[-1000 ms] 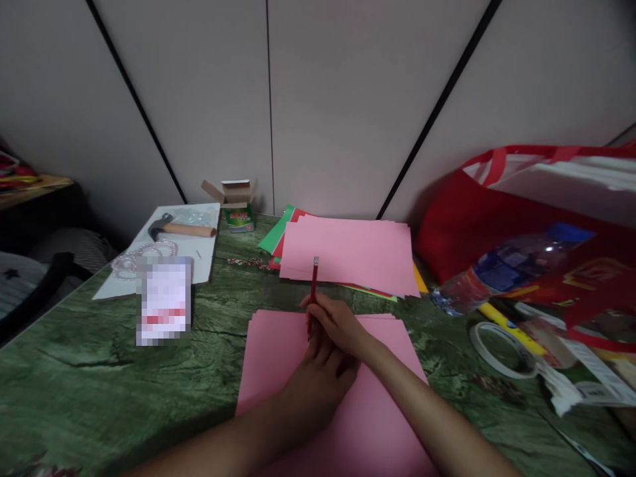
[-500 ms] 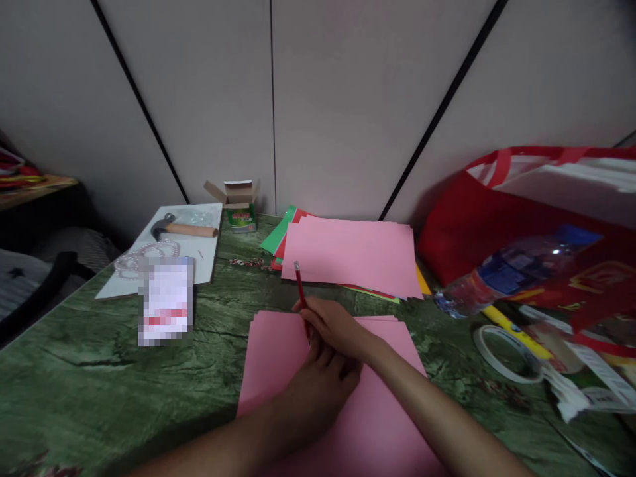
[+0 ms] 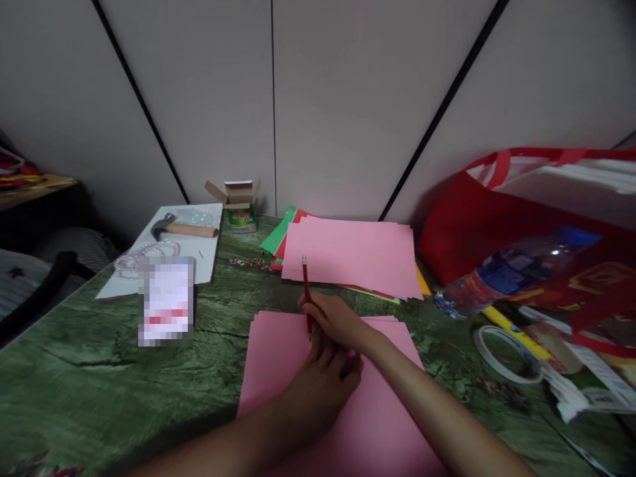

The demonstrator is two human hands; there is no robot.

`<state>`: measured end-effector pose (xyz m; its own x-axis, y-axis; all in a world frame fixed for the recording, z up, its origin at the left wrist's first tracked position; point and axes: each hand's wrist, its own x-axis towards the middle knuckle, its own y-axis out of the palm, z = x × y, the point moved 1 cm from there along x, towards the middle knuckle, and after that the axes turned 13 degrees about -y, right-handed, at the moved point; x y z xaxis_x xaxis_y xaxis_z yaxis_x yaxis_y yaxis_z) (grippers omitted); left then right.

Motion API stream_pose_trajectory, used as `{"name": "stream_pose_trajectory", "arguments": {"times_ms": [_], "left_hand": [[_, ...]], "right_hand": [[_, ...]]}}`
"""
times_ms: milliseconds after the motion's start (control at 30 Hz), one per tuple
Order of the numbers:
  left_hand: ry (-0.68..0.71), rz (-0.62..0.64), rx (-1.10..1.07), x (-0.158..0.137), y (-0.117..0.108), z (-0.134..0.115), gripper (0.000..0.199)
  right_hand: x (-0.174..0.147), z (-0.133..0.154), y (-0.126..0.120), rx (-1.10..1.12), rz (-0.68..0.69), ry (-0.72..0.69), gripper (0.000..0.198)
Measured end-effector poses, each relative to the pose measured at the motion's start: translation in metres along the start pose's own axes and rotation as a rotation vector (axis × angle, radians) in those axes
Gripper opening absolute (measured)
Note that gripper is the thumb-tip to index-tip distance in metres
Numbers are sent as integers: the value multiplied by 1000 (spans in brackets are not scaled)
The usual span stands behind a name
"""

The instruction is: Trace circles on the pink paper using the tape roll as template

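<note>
My right hand is closed around a red pencil. The pencil stands nearly upright, its eraser end up, and its point is hidden behind my fingers. Below and in front of it, my left hand lies low over the pink paper, fingers bent and pressed together. Whatever those fingers may hold is hidden. Both hands are close together, near the far part of this stack of pink sheets.
Behind lies another stack of pink sheets over coloured paper. On the left are a hammer, a pixelated phone-like object and a small open box. At right are a bottle, tape and a red bag.
The pencil's top has swung slightly right and up, so it stands more upright. My right hand has shifted a little; my left hand stays almost in place.
</note>
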<state>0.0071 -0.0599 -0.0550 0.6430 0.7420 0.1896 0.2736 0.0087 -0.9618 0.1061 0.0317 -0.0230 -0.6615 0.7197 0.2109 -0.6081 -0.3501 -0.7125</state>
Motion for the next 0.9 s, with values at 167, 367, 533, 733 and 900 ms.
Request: {"name": "stream_pose_trajectory", "arguments": {"times_ms": [167,367,533,733,900], "left_hand": [[22,-5,8,1,-2,1,47],[13,58,15,-1,-2,2,49],[2,90,7,-2,1,2,51],[-7,119,9,-1,-1,3,52],[6,97,16,-1,0,3,47]], "right_hand": [[0,-7,-2,-13,-64,33,15],[0,-21,-3,20,-135,55,17],[-4,-34,-6,17,-192,74,20],[-14,-41,-14,-15,-260,125,21],[-24,-45,-20,-12,-298,154,24]]}}
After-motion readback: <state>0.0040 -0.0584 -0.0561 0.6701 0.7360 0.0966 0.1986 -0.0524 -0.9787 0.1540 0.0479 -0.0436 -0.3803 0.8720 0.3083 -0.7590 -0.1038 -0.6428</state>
